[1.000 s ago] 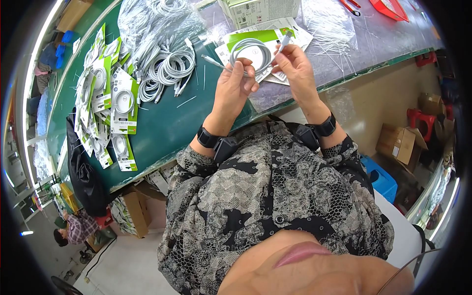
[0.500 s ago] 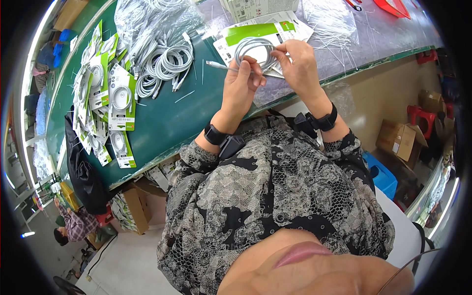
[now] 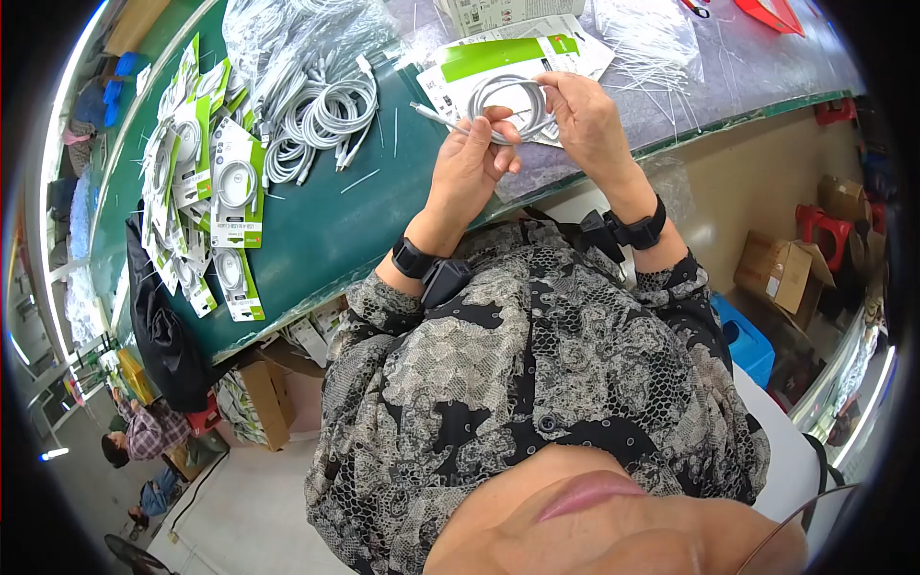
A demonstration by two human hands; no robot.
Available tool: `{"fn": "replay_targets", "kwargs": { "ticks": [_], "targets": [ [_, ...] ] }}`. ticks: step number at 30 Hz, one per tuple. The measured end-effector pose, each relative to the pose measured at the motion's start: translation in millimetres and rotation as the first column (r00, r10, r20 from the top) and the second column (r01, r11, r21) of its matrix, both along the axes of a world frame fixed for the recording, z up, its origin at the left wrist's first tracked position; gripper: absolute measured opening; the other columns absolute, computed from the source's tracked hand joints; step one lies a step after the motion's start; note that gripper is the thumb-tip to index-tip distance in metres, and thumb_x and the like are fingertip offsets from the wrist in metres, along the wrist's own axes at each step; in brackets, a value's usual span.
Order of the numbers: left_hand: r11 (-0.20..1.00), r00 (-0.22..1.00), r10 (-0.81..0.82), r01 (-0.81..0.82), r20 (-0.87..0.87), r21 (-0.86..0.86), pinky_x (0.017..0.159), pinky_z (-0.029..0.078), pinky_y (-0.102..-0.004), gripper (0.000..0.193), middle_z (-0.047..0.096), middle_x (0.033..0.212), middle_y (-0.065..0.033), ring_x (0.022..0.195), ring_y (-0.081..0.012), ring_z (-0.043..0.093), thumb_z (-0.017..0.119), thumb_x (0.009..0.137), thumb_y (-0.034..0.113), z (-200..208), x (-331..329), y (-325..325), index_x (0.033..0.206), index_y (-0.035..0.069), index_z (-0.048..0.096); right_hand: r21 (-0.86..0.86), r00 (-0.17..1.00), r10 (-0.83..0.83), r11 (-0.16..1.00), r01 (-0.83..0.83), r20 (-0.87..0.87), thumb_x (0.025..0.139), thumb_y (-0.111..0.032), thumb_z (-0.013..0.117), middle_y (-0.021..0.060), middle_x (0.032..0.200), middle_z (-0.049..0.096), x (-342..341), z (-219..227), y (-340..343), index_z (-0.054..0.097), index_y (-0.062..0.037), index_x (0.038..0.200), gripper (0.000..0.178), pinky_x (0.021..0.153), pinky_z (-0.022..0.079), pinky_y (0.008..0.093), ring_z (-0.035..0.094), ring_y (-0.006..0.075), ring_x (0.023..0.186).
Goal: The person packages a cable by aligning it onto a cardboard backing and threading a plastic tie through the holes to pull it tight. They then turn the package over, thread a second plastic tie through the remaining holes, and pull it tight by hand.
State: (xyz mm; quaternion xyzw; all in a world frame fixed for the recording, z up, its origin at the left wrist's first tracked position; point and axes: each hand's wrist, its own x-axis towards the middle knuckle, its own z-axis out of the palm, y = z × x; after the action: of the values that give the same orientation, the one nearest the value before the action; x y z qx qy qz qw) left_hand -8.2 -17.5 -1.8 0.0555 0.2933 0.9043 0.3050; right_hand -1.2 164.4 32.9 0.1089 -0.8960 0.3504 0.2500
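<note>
A coiled light-grey cable (image 3: 508,80) hangs between my two hands over the table's front edge. My left hand (image 3: 470,158) pinches the coil's lower left side, and one cable plug sticks out past its fingers to the left. On the coil's right side my right hand (image 3: 586,113) closes its fingertips round the cable. Just beyond the coil lie flat white and green packaging cards (image 3: 498,57). More coiled cables (image 3: 331,120) rest in a heap to the left, partly under a clear plastic bag (image 3: 307,34).
Far left, carded cables (image 3: 235,182) are piled on the green tabletop (image 3: 316,230). White plastic ties (image 3: 652,48) lie in a bag at the right, near a red tray (image 3: 770,14). Cardboard boxes (image 3: 776,273) and a blue stool (image 3: 743,340) stand below at right.
The coil has shifted slightly right. My right hand has moved a little to the right along it, while the left keeps its pinch. The person in the background has moved slightly.
</note>
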Motion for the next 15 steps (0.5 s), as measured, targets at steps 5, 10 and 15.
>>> {"fn": "replay_targets", "kwargs": {
  "ticks": [5, 10, 15],
  "targets": [
    [0.994, 0.997, -0.081, 0.08, -0.017, -0.08, 0.065, 0.047, -0.0306, 0.029, 0.055, 0.084, -0.0038, 0.064, -0.0111, 0.047, 0.044, 0.1, 0.028, 1, 3, 3, 0.111, 0.002, 0.052, 0.093, 0.999, 0.009, 0.996, -0.014, 0.052, 0.085, -0.003, 0.059, 0.009, 0.086, 0.063, 2, 6, 8, 0.064, -0.002, 0.097, 0.013, 0.069, 0.048, 0.0336, 0.06, 0.023, 0.075],
    [0.998, 0.997, -0.05, 0.052, 0.051, -0.025, 0.063, 0.044, -0.0296, 0.025, 0.051, 0.079, -0.0018, 0.064, -0.0102, 0.044, 0.044, 0.1, 0.028, -3, 1, 5, 0.106, 0.005, 0.052, 0.218, 0.961, -0.016, 0.973, 0.079, -0.276, 0.083, -0.006, 0.063, 0.0087, 0.081, 0.061, -2, 16, 5, 0.064, -0.0029, 0.097, 0.014, 0.064, 0.047, 0.0322, 0.059, 0.0221, 0.068],
    [0.987, 0.989, 0.066, -0.084, 0.132, 0.135, 0.06, 0.042, -0.0281, 0.02, 0.048, 0.077, -0.0006, 0.063, -0.0088, 0.041, 0.045, 0.099, 0.027, -1, -5, 3, 0.102, 0.008, 0.052, -0.02, 0.994, -0.072, 0.997, 0.074, 0.083, 0.088, -0.012, 0.063, 0.0064, 0.078, 0.06, 20, 15, 10, 0.063, -0.0014, 0.099, 0.015, 0.06, 0.047, 0.0288, 0.059, 0.0164, 0.065]
  ]
}}
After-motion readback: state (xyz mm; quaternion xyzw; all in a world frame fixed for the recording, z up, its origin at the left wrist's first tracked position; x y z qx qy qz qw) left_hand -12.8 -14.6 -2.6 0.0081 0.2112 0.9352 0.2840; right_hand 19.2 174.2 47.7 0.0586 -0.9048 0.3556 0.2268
